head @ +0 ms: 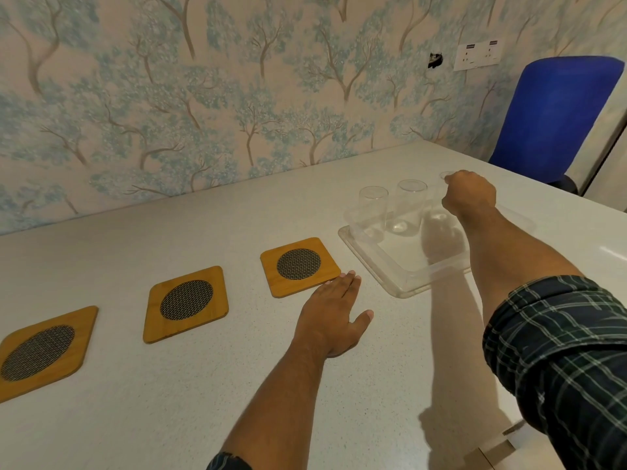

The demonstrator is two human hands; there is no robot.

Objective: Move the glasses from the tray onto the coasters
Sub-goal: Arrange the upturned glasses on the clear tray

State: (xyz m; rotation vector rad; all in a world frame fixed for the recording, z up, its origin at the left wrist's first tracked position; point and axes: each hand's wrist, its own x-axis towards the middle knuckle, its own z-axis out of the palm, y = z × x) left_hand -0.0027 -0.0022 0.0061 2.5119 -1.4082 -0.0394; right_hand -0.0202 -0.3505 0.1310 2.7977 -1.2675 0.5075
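A clear plastic tray lies on the table at the right. Two clear glasses stand in its far part, one on the left and one in the middle. A third glass is at the far right of the tray, mostly hidden behind my right hand, whose fingers are closed around its rim. Three wooden coasters with dark mesh centres lie in a row: right, middle, left. My left hand rests flat and open on the table, fingertips touching the right coaster's near corner.
The white table runs to a wallpapered wall at the back. A blue chair stands beyond the table's far right corner. A wall socket sits above the table.
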